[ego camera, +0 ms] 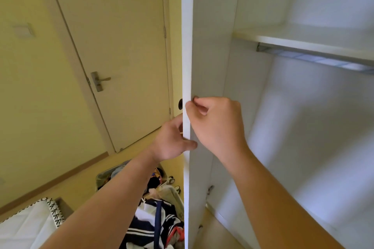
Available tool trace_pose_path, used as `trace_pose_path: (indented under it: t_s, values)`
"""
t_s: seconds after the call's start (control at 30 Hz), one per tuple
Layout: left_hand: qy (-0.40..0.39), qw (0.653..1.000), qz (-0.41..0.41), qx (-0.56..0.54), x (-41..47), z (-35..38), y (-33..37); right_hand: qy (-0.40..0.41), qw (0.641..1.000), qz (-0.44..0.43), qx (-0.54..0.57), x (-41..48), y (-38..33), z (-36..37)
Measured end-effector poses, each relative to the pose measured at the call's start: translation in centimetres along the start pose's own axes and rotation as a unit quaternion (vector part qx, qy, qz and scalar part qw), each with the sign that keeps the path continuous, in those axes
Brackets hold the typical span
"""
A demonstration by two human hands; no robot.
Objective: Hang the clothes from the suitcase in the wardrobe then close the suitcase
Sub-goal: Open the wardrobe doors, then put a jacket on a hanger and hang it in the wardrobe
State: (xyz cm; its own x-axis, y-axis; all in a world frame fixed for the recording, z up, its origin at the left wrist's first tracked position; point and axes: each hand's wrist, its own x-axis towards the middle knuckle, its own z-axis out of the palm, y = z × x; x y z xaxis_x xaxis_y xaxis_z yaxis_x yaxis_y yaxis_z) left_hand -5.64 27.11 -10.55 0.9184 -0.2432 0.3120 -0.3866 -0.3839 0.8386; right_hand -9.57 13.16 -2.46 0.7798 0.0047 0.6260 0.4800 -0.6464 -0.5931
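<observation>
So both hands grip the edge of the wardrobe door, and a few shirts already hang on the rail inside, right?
Not quite. The left hand and right hand do grip the wardrobe door, but the head view shows the rail bare where visible; the clothes lie in the open suitcase.

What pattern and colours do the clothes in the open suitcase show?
Navy blue with white stripes, a little red beside; the clothes show best low in the head view.
</observation>
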Motion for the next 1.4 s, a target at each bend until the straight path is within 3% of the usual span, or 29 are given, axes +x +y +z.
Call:
trace_pose_path:
  t_s: [0.2,0.37,0.63,1.03,1.23,1.3,1.4]
  values:
    - [0.014,0.998,-0.054,-0.006,0.1,-3.4,-2.0,-0.11,0.99,0.048,0.068,0.9,-1.2,1.3]
    - [0.077,0.991,-0.106,0.0,-0.2,-5.9,-4.1,-0.207,0.969,0.085,0.104,1.5,-2.5,3.9]
    - [0.176,0.971,-0.163,-0.001,0.3,-8.8,-7.4,-0.259,0.957,0.086,0.1,3.1,-3.6,8.9]
    - [0.203,0.964,-0.167,0.034,1.5,-10.7,-9.4,-0.27,0.952,0.091,0.113,4.6,-3.9,13.3]
    - [0.133,0.97,-0.187,0.081,-1.7,-11.0,-10.1,-0.136,0.969,0.084,0.186,1.1,-1.7,12.6]
    - [0.145,0.96,-0.213,0.104,-4.9,-11.6,-11.8,-0.113,0.974,0.046,0.188,-1.2,-1.6,13.0]
    - [0.18,0.919,-0.327,0.126,-11.3,-11.7,-16.0,-0.226,0.961,-0.002,0.159,-4.2,-2.1,16.2]
